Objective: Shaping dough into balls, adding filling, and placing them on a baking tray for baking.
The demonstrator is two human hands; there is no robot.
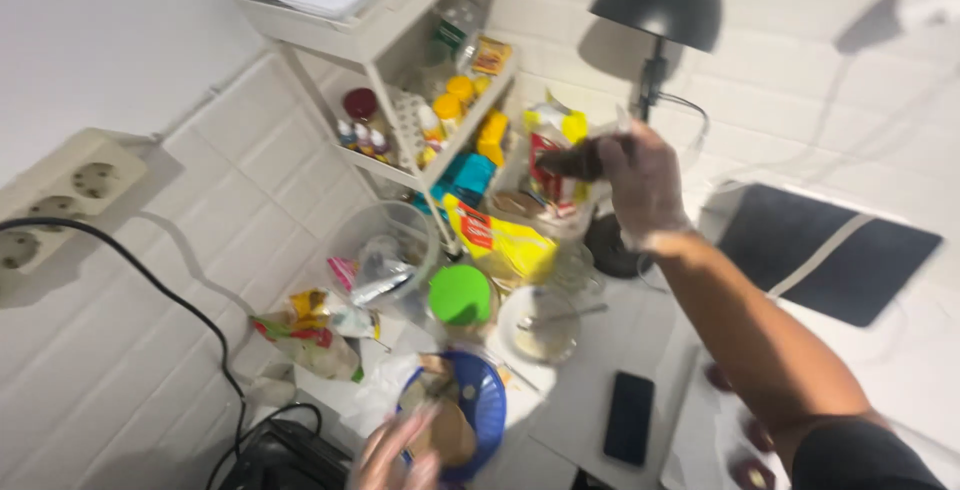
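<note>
The right forearm crosses the lower right of the view, nearest the camera, and ends in the gloved right hand point(645, 185), raised above the table point(580, 420). Its fingers are closed on a dark brown piece point(572, 162) that sticks out to the left of the hand, in front of a red and white carton point(548, 155); what the piece is cannot be told.

The left hand point(392, 455) shows at the bottom edge, blurred, just beside a blue bowl point(485, 390) holding brownish food. Whether its fingers grip anything cannot be told.

Beside the bowl, toward the wall, stands a jar with a green lid point(460, 295), and to its right a white dish point(540, 325) with a spoon point(565, 315) across it. A yellow bag point(500, 240) leans behind them. A black phone point(630, 417) lies flat on the table, well apart from the bowl. A black lamp point(662, 0) rises behind the right hand. A white shelf point(385, 45) on the wall carries small bottles and yellow-capped jars. A socket strip point(65, 195) hangs at the left, a black cable point(170, 300) running down from it.
</note>
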